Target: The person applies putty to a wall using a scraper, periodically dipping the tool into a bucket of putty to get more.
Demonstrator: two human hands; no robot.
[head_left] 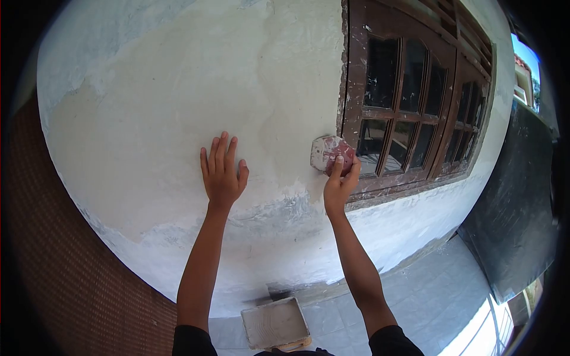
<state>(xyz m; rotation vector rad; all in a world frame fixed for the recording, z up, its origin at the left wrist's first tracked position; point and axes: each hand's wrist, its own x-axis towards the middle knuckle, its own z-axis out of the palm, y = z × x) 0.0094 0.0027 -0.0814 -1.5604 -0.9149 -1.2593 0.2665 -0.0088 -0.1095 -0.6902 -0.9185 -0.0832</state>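
My right hand [342,185] grips a flat, many-sided reddish piece [332,153] smeared with white, with the thumb on its face and fingers at its right edge. The piece lies against or very close to the wall, beside the lower left part of the brown window frame [351,113]. What kind of tool it is cannot be made out. Further left, my left hand [223,172] is spread with fingers pointing up, its palm toward the pale wall [160,118]. It holds nothing and appears to rest on the plaster.
A paint tray [275,323] with pale contents stands on the grey tiled floor [415,296] below me. To the left is a brown woven surface [77,237]. A large dark panel [510,196] leans at the right. Rough grey patches mark the lower wall.
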